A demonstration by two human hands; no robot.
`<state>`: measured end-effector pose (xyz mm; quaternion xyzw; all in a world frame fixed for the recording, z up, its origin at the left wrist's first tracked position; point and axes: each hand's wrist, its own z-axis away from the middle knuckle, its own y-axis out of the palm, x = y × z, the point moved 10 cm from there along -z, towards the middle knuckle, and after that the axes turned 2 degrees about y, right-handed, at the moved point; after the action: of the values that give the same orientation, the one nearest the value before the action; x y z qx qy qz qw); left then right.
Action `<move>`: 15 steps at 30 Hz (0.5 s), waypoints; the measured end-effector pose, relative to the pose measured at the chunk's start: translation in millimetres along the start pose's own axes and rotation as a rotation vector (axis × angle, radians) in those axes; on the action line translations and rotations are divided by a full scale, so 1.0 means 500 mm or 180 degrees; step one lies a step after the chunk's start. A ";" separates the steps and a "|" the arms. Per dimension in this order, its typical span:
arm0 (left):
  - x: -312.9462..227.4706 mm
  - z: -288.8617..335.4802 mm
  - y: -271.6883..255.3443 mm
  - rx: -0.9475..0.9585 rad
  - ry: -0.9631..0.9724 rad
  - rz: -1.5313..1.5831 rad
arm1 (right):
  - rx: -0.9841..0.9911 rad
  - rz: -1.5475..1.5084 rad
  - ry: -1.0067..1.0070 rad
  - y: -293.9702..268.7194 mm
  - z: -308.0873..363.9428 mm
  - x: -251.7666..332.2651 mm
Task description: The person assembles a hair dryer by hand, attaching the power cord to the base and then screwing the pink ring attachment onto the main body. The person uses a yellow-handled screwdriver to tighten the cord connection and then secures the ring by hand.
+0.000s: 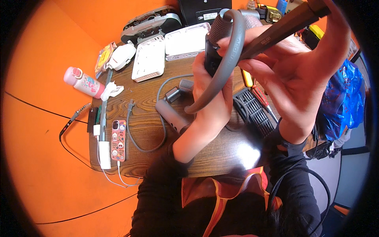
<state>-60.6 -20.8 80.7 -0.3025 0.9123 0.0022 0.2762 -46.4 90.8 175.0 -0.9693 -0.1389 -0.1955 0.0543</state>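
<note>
My left hand (202, 85) is closed around a dark, box-shaped part (212, 61) with a ribbed grey sleeve (220, 31) at its top. A thick grey cord (238, 39) loops from the sleeve down across my wrist. My right hand (294, 75) grips a dark, slim screwdriver (276, 34), slanted with its lower end towards the part. The tip is hidden behind the cord and fingers. Below my hands on the table lie a grey tube-shaped handle (169, 112), a short dark cylinder (172, 94) and a perforated grey sleeve (186, 85).
A bit case (254, 110) and red screwdriver (260, 94) lie right. White plastic housings (149, 59) stand at the back. A phone (118, 140), a plug (130, 106) and a pink-white bottle (85, 83) are left; a blue bag (343, 100) sits far right.
</note>
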 end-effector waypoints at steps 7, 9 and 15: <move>0.018 0.002 0.004 0.0073 -0.0272 0.0176 | -0.0014 0.0038 -0.0030 -0.003 0.007 -0.006; 0.004 -0.001 0.001 0.0014 -0.0033 0.0099 | -0.0015 0.0067 -0.0070 -0.008 0.008 -0.005; 0.004 0.003 0.001 0.0003 -0.0110 0.0071 | -0.0073 0.0137 -0.0149 -0.040 0.008 -0.002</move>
<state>-61.3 -21.2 78.7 -0.2920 0.9107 0.0101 0.2920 -51.5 110.2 171.9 -0.9769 -0.1170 -0.1731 0.0442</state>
